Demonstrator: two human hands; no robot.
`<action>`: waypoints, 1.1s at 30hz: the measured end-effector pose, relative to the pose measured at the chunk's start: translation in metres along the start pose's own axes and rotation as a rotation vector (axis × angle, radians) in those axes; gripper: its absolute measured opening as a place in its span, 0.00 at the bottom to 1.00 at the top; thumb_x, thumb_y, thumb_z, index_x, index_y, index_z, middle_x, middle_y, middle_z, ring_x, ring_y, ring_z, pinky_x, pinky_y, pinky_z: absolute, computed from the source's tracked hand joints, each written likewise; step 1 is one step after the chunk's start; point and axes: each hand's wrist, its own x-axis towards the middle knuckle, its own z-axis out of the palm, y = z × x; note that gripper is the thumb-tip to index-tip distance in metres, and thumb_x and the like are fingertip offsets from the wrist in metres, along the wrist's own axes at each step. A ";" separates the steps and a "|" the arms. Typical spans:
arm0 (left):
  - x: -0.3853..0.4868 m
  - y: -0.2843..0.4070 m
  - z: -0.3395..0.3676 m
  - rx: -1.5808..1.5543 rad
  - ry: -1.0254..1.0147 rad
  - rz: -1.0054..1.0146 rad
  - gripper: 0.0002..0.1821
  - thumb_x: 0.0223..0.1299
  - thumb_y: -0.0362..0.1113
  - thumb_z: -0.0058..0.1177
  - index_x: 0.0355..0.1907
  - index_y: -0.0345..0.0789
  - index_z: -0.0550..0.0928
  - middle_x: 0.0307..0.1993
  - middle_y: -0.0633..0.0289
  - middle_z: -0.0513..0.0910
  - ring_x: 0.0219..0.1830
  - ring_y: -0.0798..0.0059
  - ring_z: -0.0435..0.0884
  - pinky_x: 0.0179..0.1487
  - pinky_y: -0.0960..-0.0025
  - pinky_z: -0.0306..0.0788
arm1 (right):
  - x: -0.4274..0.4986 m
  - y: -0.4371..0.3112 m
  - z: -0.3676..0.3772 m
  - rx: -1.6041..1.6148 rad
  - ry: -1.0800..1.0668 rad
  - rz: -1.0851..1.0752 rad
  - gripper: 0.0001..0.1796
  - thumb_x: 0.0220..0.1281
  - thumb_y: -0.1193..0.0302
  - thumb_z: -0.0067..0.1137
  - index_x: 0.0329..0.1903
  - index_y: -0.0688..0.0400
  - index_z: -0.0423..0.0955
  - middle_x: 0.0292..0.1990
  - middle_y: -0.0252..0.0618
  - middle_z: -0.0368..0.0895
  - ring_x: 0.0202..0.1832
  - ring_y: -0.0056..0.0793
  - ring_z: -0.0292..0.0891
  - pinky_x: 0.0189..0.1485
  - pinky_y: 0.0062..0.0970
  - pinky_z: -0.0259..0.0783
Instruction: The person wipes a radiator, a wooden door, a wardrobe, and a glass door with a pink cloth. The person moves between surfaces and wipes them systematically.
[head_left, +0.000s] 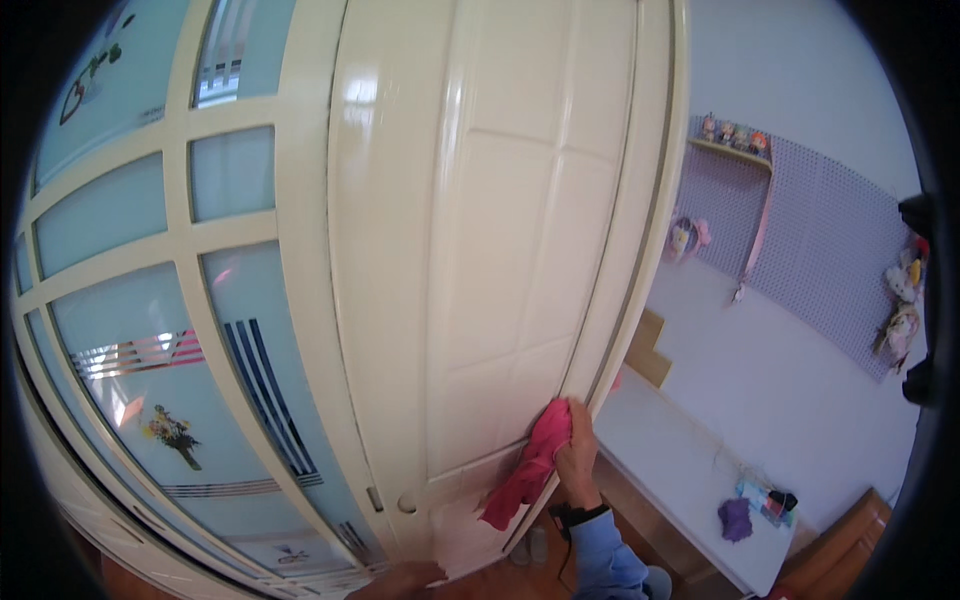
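My right hand, with a dark band at the wrist and a blue sleeve, holds a pink cloth near the right edge of a glossy cream wardrobe door. The cloth lies against the door's raised frame, and its loose end hangs down to the left. Low in the view, my left hand is blurred and partly cut off by the bottom edge, near the lower part of the wardrobe. Its fingers cannot be made out clearly.
Glass-panelled sliding doors with flower pictures stand at left. At right, a white desk bears a purple cloth and small items. Above hang a pegboard and a shelf with figurines. A brown wooden chair and slippers are lower down.
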 end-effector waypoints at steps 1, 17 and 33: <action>0.000 0.001 -0.002 -0.045 0.057 0.012 0.18 0.57 0.32 0.61 0.52 0.33 0.83 0.51 0.51 0.84 0.56 0.52 0.82 0.59 0.56 0.76 | -0.022 0.002 -0.001 0.172 -0.088 0.161 0.25 0.72 0.82 0.47 0.69 0.64 0.69 0.64 0.54 0.76 0.67 0.43 0.71 0.70 0.36 0.65; 0.054 0.040 -0.053 -0.390 0.558 -0.018 0.54 0.56 0.37 0.70 0.79 0.31 0.51 0.76 0.41 0.58 0.77 0.44 0.60 0.75 0.57 0.61 | -0.097 -0.169 -0.007 0.655 -0.392 0.296 0.32 0.74 0.75 0.53 0.78 0.58 0.58 0.70 0.45 0.71 0.68 0.34 0.70 0.71 0.31 0.65; 0.047 0.036 -0.087 -1.286 0.403 -0.207 0.21 0.70 0.27 0.56 0.64 0.33 0.77 0.53 0.64 0.83 0.55 0.77 0.80 0.61 0.70 0.74 | -0.107 -0.127 -0.056 0.548 -0.474 0.273 0.34 0.59 0.84 0.62 0.69 0.55 0.72 0.69 0.37 0.71 0.68 0.30 0.69 0.69 0.30 0.66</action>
